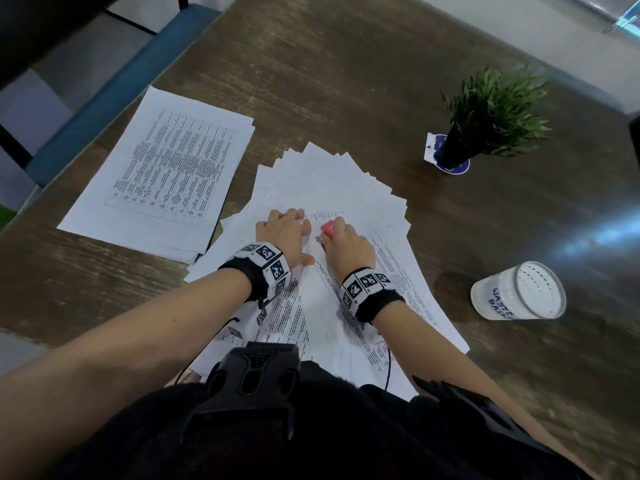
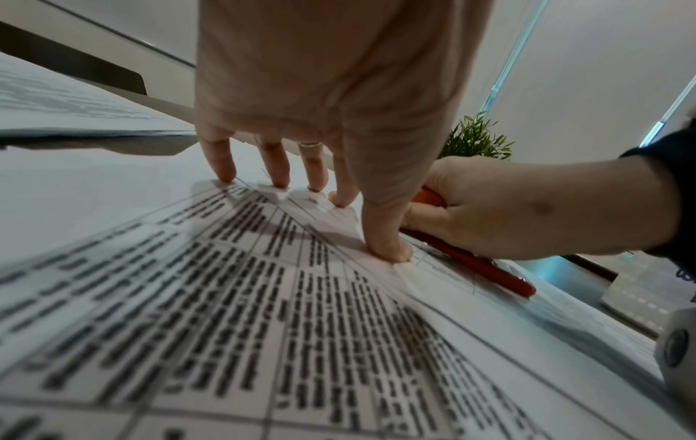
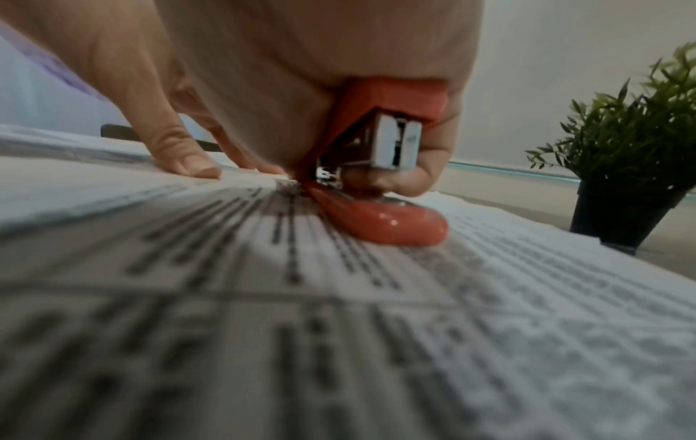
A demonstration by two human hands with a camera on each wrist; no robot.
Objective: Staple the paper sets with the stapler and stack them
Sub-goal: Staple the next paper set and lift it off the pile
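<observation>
Fingers spread, my left hand (image 1: 284,233) pins a paper set (image 1: 349,282); my right hand (image 1: 348,245) grips the red stapler (image 1: 327,227). One stack (image 1: 166,174) lies far left, and fanned sheets (image 1: 332,181) remain, I judge.

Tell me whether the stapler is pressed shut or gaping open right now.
Gaping open. In the right wrist view the red stapler has its top arm raised at an angle above its base, gripped by the right hand.
</observation>
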